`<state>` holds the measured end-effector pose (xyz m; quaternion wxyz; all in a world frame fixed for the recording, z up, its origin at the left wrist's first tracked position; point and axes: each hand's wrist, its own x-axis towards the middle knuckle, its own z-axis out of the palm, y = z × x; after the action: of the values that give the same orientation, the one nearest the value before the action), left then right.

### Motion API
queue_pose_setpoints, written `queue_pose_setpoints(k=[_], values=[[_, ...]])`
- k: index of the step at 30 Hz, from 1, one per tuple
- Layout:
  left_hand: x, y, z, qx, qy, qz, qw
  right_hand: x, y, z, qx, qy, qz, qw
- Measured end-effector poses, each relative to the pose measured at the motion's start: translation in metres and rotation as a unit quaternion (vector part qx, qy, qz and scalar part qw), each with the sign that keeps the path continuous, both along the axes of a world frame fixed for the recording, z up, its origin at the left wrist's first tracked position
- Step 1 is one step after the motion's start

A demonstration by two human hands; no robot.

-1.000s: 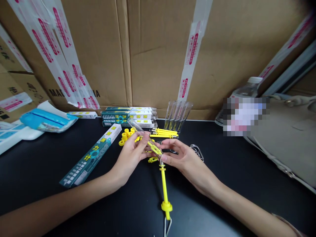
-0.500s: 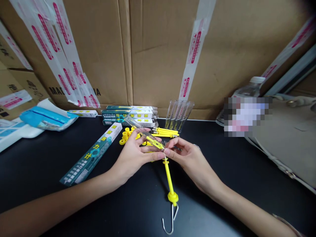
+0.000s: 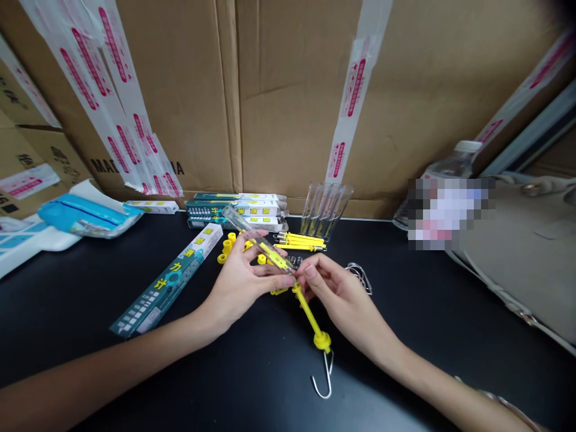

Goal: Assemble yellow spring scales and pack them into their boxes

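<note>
A clear tube [image 3: 258, 240] with yellow parts inside is held aslant by my left hand [image 3: 238, 279], fingers wrapped round it. From its lower end sticks out a yellow rod [image 3: 310, 313], with a round yellow cap [image 3: 322, 341] and a metal hook [image 3: 327, 378] hanging at the bottom. My right hand [image 3: 330, 285] is closed at the joint between tube and rod, thumb and forefinger together; what they pinch is too small to make out. Behind the hands lie springs [image 3: 294, 262], yellow caps [image 3: 228, 243] and yellow rods [image 3: 300, 242].
Several clear tubes [image 3: 324, 210] lean on the cardboard [image 3: 288, 108]. Printed boxes [image 3: 234, 210] are stacked at the back, and one long box [image 3: 168, 279] lies at left. Metal hooks [image 3: 360, 276] sit beyond my right hand. A bottle [image 3: 454, 161] and a bag [image 3: 517, 240] stand at right.
The rod and hook have swung right and up, more in line with the tube. My right hand has shifted slightly, uncovering more of the springs and the loose metal hooks.
</note>
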<state>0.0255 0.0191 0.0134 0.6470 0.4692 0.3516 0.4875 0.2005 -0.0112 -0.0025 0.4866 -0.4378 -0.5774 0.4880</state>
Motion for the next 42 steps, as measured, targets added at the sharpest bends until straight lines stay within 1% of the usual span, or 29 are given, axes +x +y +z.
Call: queue_pose_setpoints(k=[2,4,8,10,13,17,23,27,32,34,37,40,42], values=[[-0.003,0.002,0.0,0.009,0.004,0.015,1.0,0.001,-0.004,0.001,0.01,-0.046,0.01,0.999],[-0.008,0.004,0.001,0.017,0.006,0.032,0.999,0.002,-0.006,0.003,0.026,-0.131,0.011,0.991],[-0.018,0.008,0.003,0.026,0.016,0.054,0.998,0.003,-0.01,0.004,0.075,-0.31,0.016,0.948],[-0.021,0.008,0.004,0.025,0.024,0.064,0.997,0.003,-0.011,0.004,0.098,-0.356,0.021,0.929],[-0.023,0.006,0.004,0.022,0.038,0.07,0.997,0.003,-0.013,0.001,0.104,-0.371,0.025,0.922],[-0.02,0.003,0.002,0.016,0.047,0.076,0.996,0.003,-0.016,-0.001,0.103,-0.354,0.041,0.929],[-0.018,-0.003,0.0,0.013,0.031,0.092,0.995,0.003,-0.018,0.0,0.093,-0.329,0.059,0.938],[-0.018,-0.007,-0.005,0.013,0.023,0.095,0.995,0.001,-0.017,-0.001,0.079,-0.313,0.06,0.945],[-0.018,-0.013,-0.01,-0.003,0.018,0.093,0.995,-0.001,-0.015,-0.002,0.085,-0.282,0.066,0.953],[-0.018,-0.015,-0.01,-0.007,0.021,0.084,0.996,-0.002,-0.014,-0.001,0.055,-0.244,0.081,0.965],[-0.021,-0.016,-0.011,-0.009,0.022,0.087,0.996,-0.002,-0.013,0.0,-0.031,-0.131,0.117,0.984],[-0.023,-0.016,-0.012,-0.019,0.02,0.102,0.994,-0.001,-0.009,-0.001,-0.096,-0.026,0.135,0.986],[-0.024,-0.015,-0.013,-0.026,0.02,0.109,0.993,0.0,-0.007,-0.002,-0.113,0.008,0.121,0.986]])
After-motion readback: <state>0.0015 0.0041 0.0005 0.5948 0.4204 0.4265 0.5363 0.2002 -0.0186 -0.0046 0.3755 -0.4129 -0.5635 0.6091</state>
